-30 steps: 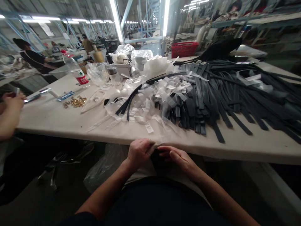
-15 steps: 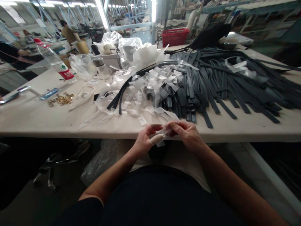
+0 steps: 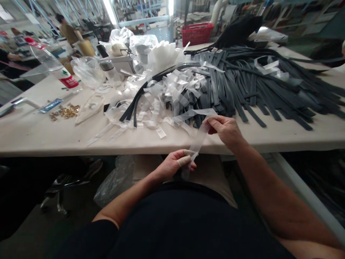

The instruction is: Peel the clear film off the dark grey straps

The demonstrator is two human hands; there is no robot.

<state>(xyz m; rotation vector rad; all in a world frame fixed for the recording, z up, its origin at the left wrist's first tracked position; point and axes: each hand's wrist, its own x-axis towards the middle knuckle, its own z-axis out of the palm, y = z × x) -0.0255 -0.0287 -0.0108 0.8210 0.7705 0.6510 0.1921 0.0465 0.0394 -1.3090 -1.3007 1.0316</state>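
Observation:
A translucent white strip [image 3: 198,139] stretches on a slant between my hands at the table's front edge. My left hand [image 3: 176,162], with pale coverings on its thumb and a finger, pinches the strip near its lower end. Higher and to the right, my right hand [image 3: 225,130] grips the strip between thumb and fingers. From there the strip bends back left toward a loose heap of white strips [image 3: 183,84]. Dark grey flat straps [image 3: 239,86] lie bundled behind and right of my right hand.
On the table [image 3: 54,138] stand a plastic bottle [image 3: 58,68], a lidded jar [image 3: 110,72] and clear bags [image 3: 88,72]. Small gold metal pieces [image 3: 68,110] lie beside a blue packet [image 3: 50,105]. A red basket [image 3: 196,34] is at the back. Other people are farther off at left.
My right hand has moved up and to the right, drawing out a length of the strip. My left hand has lowered slightly, and its fingers have closed on the strip.

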